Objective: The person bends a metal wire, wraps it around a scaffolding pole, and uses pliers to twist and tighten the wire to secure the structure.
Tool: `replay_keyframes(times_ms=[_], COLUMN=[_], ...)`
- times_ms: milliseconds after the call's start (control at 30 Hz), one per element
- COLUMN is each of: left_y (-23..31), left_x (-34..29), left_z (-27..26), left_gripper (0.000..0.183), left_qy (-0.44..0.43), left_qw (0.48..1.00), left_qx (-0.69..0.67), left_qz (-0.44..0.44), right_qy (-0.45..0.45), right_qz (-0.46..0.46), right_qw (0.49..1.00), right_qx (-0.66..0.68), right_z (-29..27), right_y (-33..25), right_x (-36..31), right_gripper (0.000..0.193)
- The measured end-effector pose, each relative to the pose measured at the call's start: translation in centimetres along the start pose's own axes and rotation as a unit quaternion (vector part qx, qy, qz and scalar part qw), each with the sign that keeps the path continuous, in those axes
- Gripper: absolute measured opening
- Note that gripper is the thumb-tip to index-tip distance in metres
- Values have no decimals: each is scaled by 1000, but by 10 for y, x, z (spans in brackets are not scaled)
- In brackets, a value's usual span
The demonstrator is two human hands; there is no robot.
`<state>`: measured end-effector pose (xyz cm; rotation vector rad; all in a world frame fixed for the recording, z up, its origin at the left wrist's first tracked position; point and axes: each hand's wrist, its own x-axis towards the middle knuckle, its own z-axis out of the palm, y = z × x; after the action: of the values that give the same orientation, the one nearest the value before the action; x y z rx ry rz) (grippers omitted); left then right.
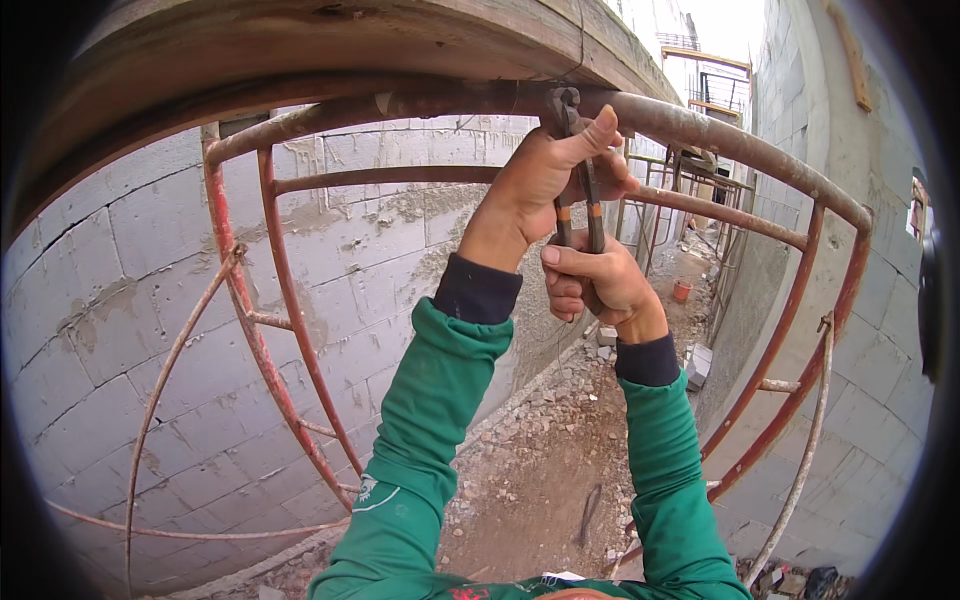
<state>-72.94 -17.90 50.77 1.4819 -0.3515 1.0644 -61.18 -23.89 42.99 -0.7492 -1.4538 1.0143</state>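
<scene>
A pair of dark tying pincers with orange bands on the handles stands nearly upright before me, its jaws against the rusty top tube of a scaffold frame. Around the lower ends of the handles my right hand is closed. Higher up, my left hand is closed about the pincers near the jaws, its thumb sticking up across them and its fingers partly hidden behind. Thin wire runs down the side of the timber beam above the tube. Whether the jaws grip wire is too small to tell.
Red scaffold uprights and a lower crossbar surround my arms. A grey block wall rises on the left, another on the right. Rubble covers the dirt floor below; an orange bucket stands farther along the passage.
</scene>
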Motion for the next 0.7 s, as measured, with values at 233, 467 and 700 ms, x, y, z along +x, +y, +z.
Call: replay_keyframes(times_ms=[233,467,700], left_y=[-11,1,4], left_x=[19,1,3], left_z=[32,8,-3], left_gripper=[46,42,48], left_qy=[190,84,-13], left_qw=[979,988,990], left_qx=[61,125,-95], left_qz=[39,34,-102], right_qy=[319,-16,-100], right_qz=[-300,-91,-98], right_qw=[738,995,990], right_qx=[-513,-47,-1], right_z=[17,-10,-5], right_y=[8,9,9], right_x=[-11,0,-17], right_gripper=[32,31,46])
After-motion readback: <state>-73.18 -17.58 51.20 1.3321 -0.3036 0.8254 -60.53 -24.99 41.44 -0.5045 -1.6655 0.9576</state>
